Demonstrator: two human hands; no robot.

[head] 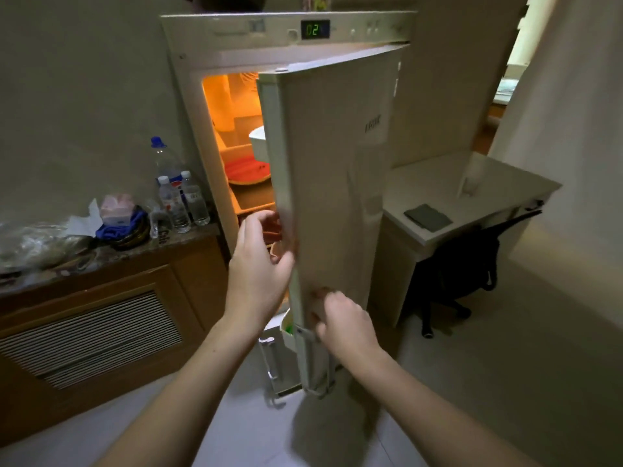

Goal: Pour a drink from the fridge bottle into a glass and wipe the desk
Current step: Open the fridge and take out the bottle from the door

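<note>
Fridge door (337, 183) ajar, edge-on and upright. Left hand (261, 264) curled around its free edge, right hand (344, 321) closed near the handle. Fridge bottle unseen, presumably inside, leftward; left hand nearer.

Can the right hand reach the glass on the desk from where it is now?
Probably not directly. The right hand is at the outer face of the fridge door, low down, and the glass stands far off on the desk.

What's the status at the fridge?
Left hand gripping fridge door edge, right hand on its front. Door part open; bottle not in hand. Glass and cloth wait on desk.
</note>
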